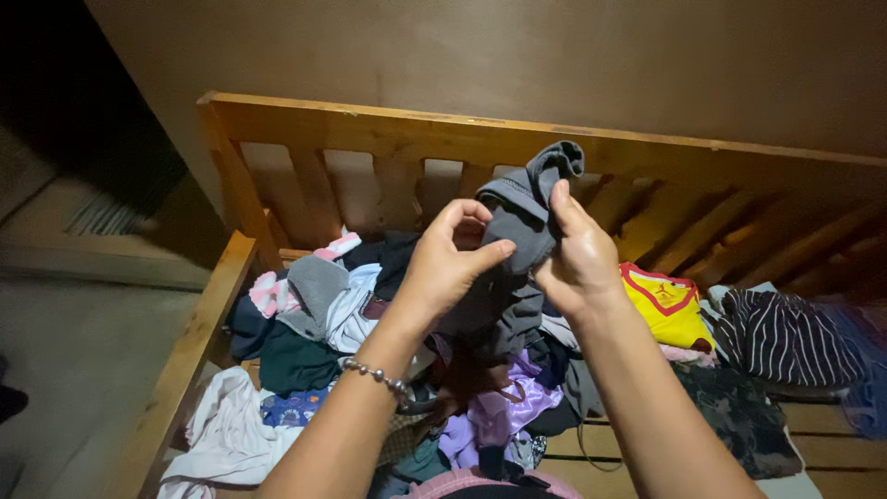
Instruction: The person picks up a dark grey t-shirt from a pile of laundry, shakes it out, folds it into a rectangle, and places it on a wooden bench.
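Both the left hand (448, 263) and right hand (577, 259) pinch a grey garment (522, 217), lifted above the clothes pile (388, 370). It looks soft and light, probably best held by its edges.

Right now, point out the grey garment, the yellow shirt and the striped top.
grey garment (528, 217), head view, on its bunched middle.
yellow shirt (667, 310), head view, on its front panel.
striped top (785, 337), head view, on its middle.

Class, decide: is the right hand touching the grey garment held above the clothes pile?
Touching. The head view shows the right hand gripping the grey garment, thumb pressed along its fabric.
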